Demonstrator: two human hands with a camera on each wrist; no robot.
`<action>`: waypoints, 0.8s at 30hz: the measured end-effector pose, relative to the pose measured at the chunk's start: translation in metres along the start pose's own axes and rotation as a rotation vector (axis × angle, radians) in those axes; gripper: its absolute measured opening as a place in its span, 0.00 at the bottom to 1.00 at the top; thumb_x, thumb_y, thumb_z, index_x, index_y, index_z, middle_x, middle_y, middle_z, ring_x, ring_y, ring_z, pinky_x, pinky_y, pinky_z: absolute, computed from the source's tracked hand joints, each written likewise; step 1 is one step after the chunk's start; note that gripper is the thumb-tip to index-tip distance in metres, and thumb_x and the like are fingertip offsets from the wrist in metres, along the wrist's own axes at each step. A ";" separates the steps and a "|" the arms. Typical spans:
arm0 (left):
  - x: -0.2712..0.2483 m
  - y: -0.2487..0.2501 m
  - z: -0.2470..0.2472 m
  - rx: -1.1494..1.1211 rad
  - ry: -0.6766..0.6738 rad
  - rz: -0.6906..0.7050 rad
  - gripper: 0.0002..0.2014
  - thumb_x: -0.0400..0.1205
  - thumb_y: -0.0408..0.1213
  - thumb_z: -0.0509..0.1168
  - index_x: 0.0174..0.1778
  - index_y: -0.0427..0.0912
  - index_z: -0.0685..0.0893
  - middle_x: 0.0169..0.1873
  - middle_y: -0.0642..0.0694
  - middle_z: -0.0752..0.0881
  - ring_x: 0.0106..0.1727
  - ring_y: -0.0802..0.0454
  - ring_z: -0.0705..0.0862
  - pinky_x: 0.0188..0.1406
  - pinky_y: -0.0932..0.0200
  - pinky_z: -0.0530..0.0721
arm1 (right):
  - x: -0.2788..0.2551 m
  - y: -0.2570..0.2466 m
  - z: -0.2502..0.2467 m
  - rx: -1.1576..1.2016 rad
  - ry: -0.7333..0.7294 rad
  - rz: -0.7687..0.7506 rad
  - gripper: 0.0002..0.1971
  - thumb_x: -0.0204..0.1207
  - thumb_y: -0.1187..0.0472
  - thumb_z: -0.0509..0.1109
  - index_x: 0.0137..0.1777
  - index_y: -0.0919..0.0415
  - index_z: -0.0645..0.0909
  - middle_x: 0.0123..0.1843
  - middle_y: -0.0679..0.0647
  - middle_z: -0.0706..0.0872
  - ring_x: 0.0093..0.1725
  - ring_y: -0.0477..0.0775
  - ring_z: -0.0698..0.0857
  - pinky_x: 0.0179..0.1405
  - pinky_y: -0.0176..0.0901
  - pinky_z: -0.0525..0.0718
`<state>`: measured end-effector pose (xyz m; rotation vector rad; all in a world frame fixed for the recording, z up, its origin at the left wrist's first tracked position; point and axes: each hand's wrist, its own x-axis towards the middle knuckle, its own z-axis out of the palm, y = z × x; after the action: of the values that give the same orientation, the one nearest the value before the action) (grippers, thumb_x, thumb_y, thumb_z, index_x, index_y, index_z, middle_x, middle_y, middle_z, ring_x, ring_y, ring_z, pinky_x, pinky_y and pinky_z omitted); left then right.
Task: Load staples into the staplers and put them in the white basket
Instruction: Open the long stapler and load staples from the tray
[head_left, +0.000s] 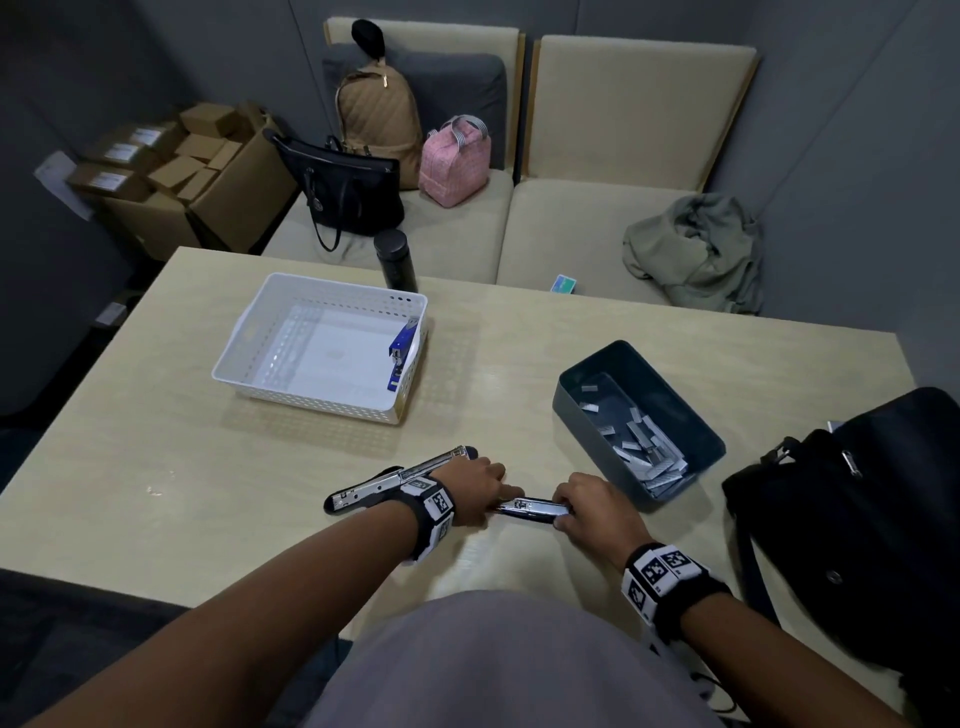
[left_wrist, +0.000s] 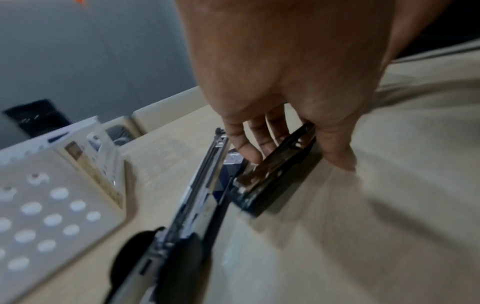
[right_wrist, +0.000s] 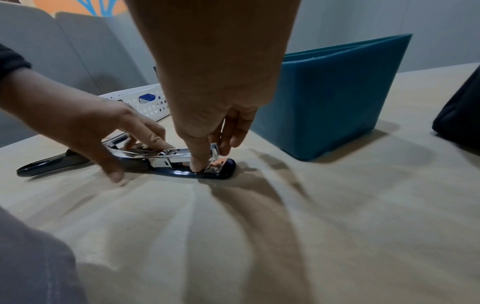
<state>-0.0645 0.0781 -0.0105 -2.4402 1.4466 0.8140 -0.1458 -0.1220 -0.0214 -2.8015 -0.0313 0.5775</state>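
A dark blue stapler (head_left: 530, 506) lies opened out flat on the table near its front edge, its top arm (head_left: 400, 475) swung away to the left. My left hand (head_left: 501, 491) grips the stapler at the hinge end, fingers on one side and thumb on the other (left_wrist: 285, 156). My right hand (head_left: 563, 512) pinches the front tip of the metal magazine (right_wrist: 214, 150), thumb down on the base (right_wrist: 197, 164). The white basket (head_left: 244, 338) stands at the back left with one blue stapler (head_left: 402, 345) inside. Staple strips (head_left: 644, 447) fill a dark teal bin (head_left: 571, 410).
A black bag (head_left: 857, 519) sits on the table's right edge, close to my right wrist. A black bottle (head_left: 396, 260) stands at the far edge behind the basket. Beyond the table are a sofa with bags and a cardboard box (head_left: 208, 182).
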 end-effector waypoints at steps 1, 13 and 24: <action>-0.002 -0.001 0.001 0.009 -0.003 0.003 0.29 0.80 0.43 0.67 0.78 0.52 0.68 0.58 0.38 0.79 0.58 0.37 0.80 0.46 0.42 0.84 | 0.000 0.000 0.000 0.013 0.001 0.010 0.12 0.71 0.53 0.75 0.54 0.52 0.85 0.51 0.49 0.84 0.51 0.53 0.83 0.48 0.44 0.80; -0.017 0.000 -0.048 -0.029 0.058 -0.179 0.11 0.74 0.38 0.68 0.52 0.45 0.86 0.44 0.42 0.88 0.45 0.39 0.87 0.37 0.55 0.77 | 0.002 -0.001 0.000 0.102 0.035 0.075 0.10 0.66 0.53 0.77 0.47 0.53 0.88 0.45 0.50 0.86 0.45 0.51 0.84 0.41 0.41 0.79; 0.023 0.051 -0.044 -0.072 0.094 -0.043 0.13 0.78 0.32 0.69 0.58 0.38 0.83 0.52 0.38 0.86 0.50 0.37 0.87 0.39 0.50 0.80 | -0.002 0.002 0.000 0.326 -0.060 0.085 0.27 0.55 0.55 0.83 0.55 0.48 0.79 0.51 0.47 0.87 0.49 0.51 0.86 0.48 0.46 0.86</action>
<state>-0.0839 0.0167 0.0190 -2.5854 1.4144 0.7651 -0.1478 -0.1239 -0.0215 -2.4787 0.1570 0.6243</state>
